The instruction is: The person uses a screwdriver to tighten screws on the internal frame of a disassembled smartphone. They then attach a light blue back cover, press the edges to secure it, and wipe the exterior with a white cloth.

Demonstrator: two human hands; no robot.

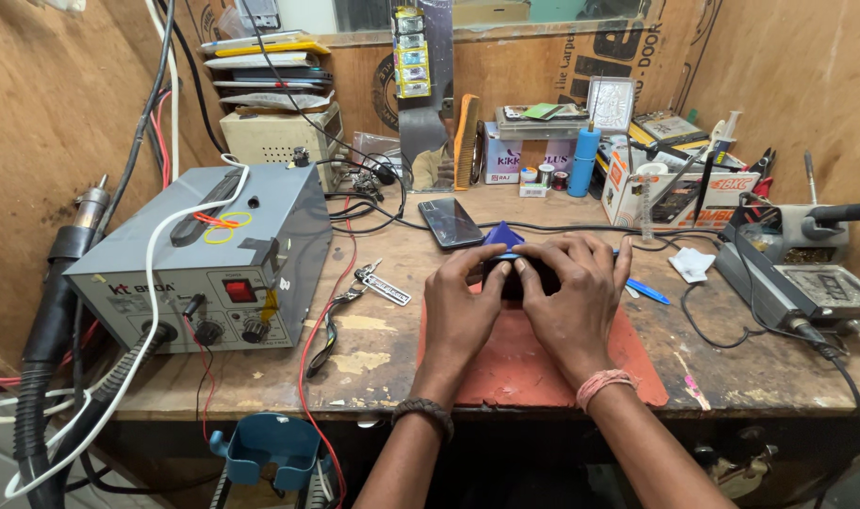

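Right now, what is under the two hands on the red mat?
A small dark device shows between the left hand and right hand, over the red mat. The fingers cover most of it.

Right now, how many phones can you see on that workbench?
2. One dark phone lies flat on the wooden bench behind the hands. The other, a small dark phone, sits over the red mat, gripped by left hand and right hand. Clutter may hide more.

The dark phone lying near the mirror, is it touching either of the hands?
Apart. The head view shows the dark phone lying flat on the bench, with bare wood between it and the left hand and right hand, which press a small dark device.
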